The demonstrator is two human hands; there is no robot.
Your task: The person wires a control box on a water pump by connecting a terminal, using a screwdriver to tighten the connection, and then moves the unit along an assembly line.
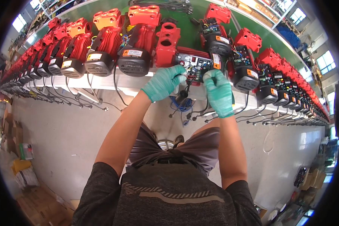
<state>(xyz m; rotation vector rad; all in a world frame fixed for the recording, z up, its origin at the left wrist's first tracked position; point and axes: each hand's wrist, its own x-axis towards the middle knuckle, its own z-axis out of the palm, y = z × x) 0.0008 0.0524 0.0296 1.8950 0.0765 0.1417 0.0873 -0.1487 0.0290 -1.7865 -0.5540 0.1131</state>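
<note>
Both my hands wear teal gloves and work at an open electrical box (192,63) on a red pump at the bench's front edge. My left hand (164,81) pinches something small and white at the box's left side. My right hand (218,92) is closed around a small white-tipped part at the box's right side. What each hand holds is too small to name. A black cable with a cylindrical part (182,96) hangs down between my hands.
Red pump motors with black fan covers (133,56) line the green bench (194,13) in long rows left and right. Black cords (79,101) dangle off the front edge. Cardboard boxes (20,150) sit on the grey floor at left.
</note>
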